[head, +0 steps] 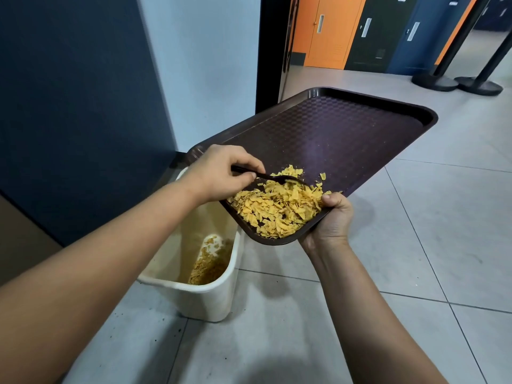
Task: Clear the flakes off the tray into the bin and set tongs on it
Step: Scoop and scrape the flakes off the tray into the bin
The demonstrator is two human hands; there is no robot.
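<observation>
Tilting down toward its near corner, the dark brown tray point(346, 134) hangs in the air above the floor, its low corner over the bin point(210, 295). Right hand point(331, 217) clamps that low edge, thumb on top of the rim, fingers curled beneath. Yellow flakes point(279, 209) are piled up in the bottom corner, right against the rim and the thumb. Left hand point(221, 176) reaches across with fingers pinched round a thin black utensil point(266, 177), its far end buried in the heap; whether these are the tongs I cannot tell. The upper stretch of the tray is bare, textured plastic. Down below, the cream bin stands on the grey tiled floor point(415, 259) by a dark blue wall point(69, 106), and more flakes lie in its bottom. Beyond, orange and dark lockers point(346, 31) and two black post bases point(457, 81).
</observation>
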